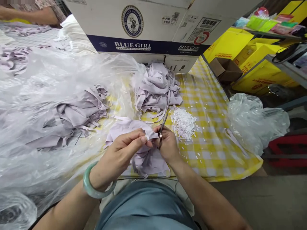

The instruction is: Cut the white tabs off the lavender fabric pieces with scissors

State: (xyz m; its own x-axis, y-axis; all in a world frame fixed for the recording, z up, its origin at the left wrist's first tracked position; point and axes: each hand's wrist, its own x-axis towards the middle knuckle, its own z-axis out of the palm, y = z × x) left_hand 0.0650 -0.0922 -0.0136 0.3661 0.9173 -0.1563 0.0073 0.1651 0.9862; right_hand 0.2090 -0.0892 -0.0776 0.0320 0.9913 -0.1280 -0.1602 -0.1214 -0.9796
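My left hand (128,145) pinches the edge of a pale lilac garment (151,163), with a bit of white showing at the fingertips. Close beside it, my right hand (169,143) is closed around a pair of metal scissors (164,121), whose blades point up and away from me. The garment spreads below and behind both hands on the table; its exact type does not show. Part of its edge reaches from my left fingers toward my right hand. Just right of the scissors lies a heap of small white clippings (184,124).
A lilac garment pile (157,86) sits before a large beer carton (153,28). More lilac pieces (72,115) lie left, under clear plastic sheeting (59,76). A yellow checked cloth (211,134) covers the table. A plastic bag (256,121) hangs right. Another person's arm (31,16) shows top left.
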